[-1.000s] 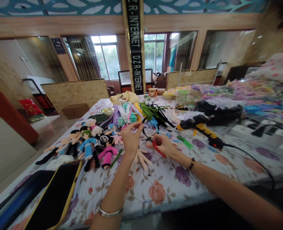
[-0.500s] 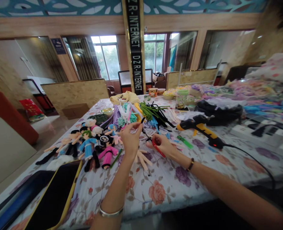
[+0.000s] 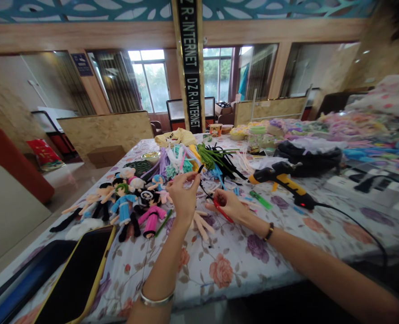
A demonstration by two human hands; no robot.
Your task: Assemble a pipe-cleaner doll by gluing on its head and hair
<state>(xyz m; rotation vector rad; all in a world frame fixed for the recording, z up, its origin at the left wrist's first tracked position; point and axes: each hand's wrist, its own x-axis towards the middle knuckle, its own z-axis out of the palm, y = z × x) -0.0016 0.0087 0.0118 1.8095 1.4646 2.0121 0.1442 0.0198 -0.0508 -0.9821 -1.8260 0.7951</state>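
My left hand [image 3: 185, 192] is raised over the table, its thumb and fingers pinching a short black pipe cleaner [image 3: 201, 169]. Just to its right, my right hand [image 3: 229, 204] is closed on red-handled scissors [image 3: 222, 209]. Their dark blades point up and left, close to the lower part of the black piece; whether they touch it I cannot tell. Pale peach pipe cleaner pieces [image 3: 203, 225] lie below my hands. To the left is a pile of small fuzzy dolls, one in blue with green hair [image 3: 123, 204] and one in pink [image 3: 152, 219].
Bundles of coloured pipe cleaners [image 3: 210, 157] lie behind my hands. A yellow-and-black glue gun [image 3: 283, 182] with a trailing cord is at the right, near a green strip [image 3: 260, 200]. Two phones, one yellow-cased [image 3: 79, 274], lie front left. A black bag [image 3: 309, 155] sits back right.
Hardly anything differs. The scissors blades have shifted slightly beside the black pipe cleaner, while both hands stay in almost the same place.
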